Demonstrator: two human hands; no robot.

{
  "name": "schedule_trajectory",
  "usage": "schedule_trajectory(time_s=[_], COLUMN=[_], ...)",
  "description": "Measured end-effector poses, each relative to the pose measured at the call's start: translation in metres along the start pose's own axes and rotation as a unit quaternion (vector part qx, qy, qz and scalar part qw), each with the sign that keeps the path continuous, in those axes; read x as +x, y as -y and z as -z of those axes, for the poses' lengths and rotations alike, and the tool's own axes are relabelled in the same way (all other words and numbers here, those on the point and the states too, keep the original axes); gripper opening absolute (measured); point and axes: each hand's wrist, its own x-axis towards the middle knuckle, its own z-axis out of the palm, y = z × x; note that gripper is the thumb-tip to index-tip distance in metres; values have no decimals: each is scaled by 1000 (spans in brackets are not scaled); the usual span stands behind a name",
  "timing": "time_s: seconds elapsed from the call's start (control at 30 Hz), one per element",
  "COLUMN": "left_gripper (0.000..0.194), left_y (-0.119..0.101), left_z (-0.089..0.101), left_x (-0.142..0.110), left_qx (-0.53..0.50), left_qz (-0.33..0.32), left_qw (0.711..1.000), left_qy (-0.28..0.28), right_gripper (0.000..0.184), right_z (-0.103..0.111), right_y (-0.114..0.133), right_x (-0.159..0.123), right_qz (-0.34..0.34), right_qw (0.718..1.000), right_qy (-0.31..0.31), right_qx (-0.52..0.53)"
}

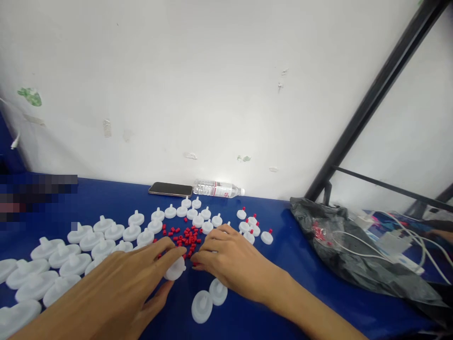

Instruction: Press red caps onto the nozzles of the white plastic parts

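Observation:
My left hand grips a white plastic nozzle lid between thumb and fingers, its short spout pointing right. Beside it, my right hand reaches over the edge of a pile of small red caps. The right fingers are curled together, and what lies between their tips cannot be made out. Two loose white lids lie just below the right hand. Many more white lids spread across the left, spouts up. On the right, several lids carry red caps on their spouts.
Along the wall lie a phone and a clear plastic bottle on the blue tabletop. A dark plastic bag, a white cable and a black metal frame stand at the right.

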Motion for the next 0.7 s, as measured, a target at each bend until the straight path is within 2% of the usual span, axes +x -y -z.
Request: schedule_trajectory(time_s=[0.1, 0.2, 0.3, 0.47, 0.6, 0.7], left_gripper=[41, 39, 38, 31, 26, 30], left_y=[4, 4, 3, 3, 4, 7], left_z=[6, 10, 14, 15, 14, 13], left_x=[3, 6, 10, 14, 12, 11], left_qx=[38, 47, 27, -25, -65, -61], left_qz=[-21, -28, -38, -22, 5, 21], left_qw=[999, 998, 999, 999, 998, 997], left_qy=[-23, -13, 1, -14, 7, 36], right_gripper=[25, 23, 20, 11, 15, 21], right_z=[-3, -7, -12, -16, -17, -15], right_y=[-4, -9, -10, -10, -12, -11], right_x=[0, 1, 3, 3, -4, -6], right_qz=[-7, -13, -8, -12, -31, -61], right_qw=[1000, 1000, 1000, 998, 984, 946], right_qy=[11, 9, 12, -4, -65, -150], right_qx=[-2, 11, 21, 54, 163, 281])
